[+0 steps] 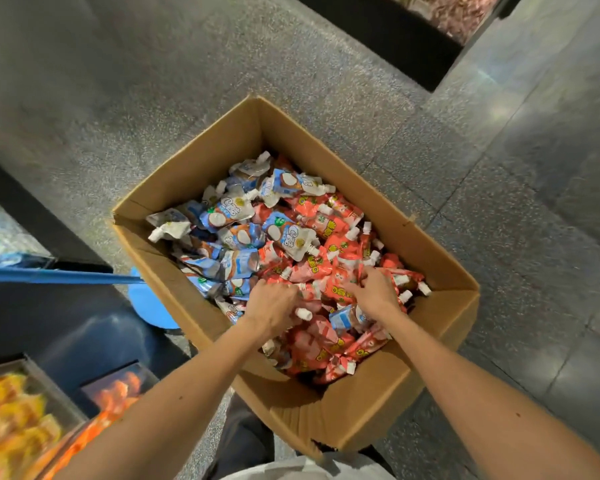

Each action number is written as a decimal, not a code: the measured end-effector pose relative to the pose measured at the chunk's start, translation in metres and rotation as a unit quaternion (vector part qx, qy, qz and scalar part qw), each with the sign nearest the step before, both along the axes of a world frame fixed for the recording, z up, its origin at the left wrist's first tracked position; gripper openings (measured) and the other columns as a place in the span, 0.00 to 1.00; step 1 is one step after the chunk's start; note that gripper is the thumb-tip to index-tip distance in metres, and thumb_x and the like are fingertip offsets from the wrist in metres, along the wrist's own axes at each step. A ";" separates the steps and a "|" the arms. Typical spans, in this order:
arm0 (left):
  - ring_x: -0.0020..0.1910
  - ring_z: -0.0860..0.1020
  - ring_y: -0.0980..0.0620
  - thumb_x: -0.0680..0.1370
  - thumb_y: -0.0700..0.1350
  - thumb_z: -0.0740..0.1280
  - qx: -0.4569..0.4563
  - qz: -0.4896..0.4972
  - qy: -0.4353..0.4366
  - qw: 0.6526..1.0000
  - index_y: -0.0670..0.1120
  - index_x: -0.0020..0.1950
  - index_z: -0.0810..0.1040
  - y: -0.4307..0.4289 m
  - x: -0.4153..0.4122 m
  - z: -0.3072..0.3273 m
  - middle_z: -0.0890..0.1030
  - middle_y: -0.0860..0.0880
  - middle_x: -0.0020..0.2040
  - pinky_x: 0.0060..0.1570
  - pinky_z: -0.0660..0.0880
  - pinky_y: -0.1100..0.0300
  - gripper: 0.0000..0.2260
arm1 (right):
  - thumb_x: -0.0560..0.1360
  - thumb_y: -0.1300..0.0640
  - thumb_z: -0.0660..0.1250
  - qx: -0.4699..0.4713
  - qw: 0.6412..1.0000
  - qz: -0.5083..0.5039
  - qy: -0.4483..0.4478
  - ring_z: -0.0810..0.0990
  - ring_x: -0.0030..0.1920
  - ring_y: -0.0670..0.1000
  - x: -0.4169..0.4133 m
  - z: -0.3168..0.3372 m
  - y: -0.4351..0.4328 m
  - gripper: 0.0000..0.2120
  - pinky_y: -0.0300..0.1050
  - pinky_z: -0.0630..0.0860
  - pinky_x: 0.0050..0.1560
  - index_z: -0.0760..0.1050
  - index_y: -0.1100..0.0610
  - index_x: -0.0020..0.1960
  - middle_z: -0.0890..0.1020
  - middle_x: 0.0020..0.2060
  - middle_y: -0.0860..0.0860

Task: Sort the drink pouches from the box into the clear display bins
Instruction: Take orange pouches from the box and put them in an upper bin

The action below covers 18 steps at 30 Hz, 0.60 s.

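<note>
An open cardboard box (388, 209) stands on the floor, full of spouted drink pouches. Blue and white pouches (234, 211) fill its left and far side, red pouches (340, 220) its right and near side. Both my hands are down among the red pouches near the box's middle. My left hand (274, 303) has its fingers curled round red pouches, with a white cap showing by its fingers. My right hand (374, 289) grips a bunch of red pouches, its fingertips buried in them.
A clear display bin (32, 379) with yellow and orange packets sits at the lower left, a second bin (118, 386) beside it. A blue pole (59, 276) and blue stool (146, 303) lie left of the box. A dark shelf base (388, 39) runs along the top right. Grey speckled floor surrounds the box.
</note>
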<state>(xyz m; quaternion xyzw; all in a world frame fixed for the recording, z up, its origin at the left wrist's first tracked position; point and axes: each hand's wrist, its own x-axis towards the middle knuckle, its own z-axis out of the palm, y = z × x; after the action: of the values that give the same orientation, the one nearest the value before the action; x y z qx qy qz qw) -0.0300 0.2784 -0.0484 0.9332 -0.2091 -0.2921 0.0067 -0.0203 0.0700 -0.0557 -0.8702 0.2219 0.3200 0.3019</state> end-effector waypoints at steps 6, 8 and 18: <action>0.44 0.80 0.47 0.71 0.64 0.71 -0.174 0.286 0.026 0.942 0.51 0.53 0.75 0.031 -0.001 0.023 0.82 0.51 0.44 0.38 0.74 0.54 0.20 | 0.78 0.48 0.69 -0.051 0.985 0.143 -0.087 0.57 0.76 0.58 -0.008 0.003 -0.006 0.23 0.54 0.62 0.72 0.74 0.59 0.68 0.56 0.76 0.57; 0.42 0.81 0.51 0.69 0.62 0.74 -0.234 0.367 0.031 0.900 0.54 0.53 0.78 0.040 -0.004 0.027 0.83 0.54 0.44 0.39 0.76 0.55 0.19 | 0.77 0.51 0.70 0.009 0.996 0.064 -0.067 0.57 0.77 0.57 -0.005 0.008 0.001 0.22 0.52 0.64 0.71 0.73 0.57 0.69 0.50 0.79 0.54; 0.43 0.85 0.50 0.68 0.55 0.79 -0.402 0.570 0.094 0.710 0.45 0.45 0.85 0.043 -0.029 0.045 0.86 0.49 0.40 0.49 0.82 0.46 0.15 | 0.76 0.51 0.72 0.022 0.994 0.071 -0.077 0.76 0.63 0.56 0.011 0.013 0.008 0.26 0.50 0.73 0.59 0.73 0.60 0.69 0.76 0.64 0.57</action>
<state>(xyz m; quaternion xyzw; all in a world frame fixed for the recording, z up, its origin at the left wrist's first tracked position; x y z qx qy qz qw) -0.0593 0.3213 -0.0029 0.7516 0.2670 -0.2074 0.5663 -0.0095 0.0785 -0.0428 -0.8990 0.1284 0.2772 0.3137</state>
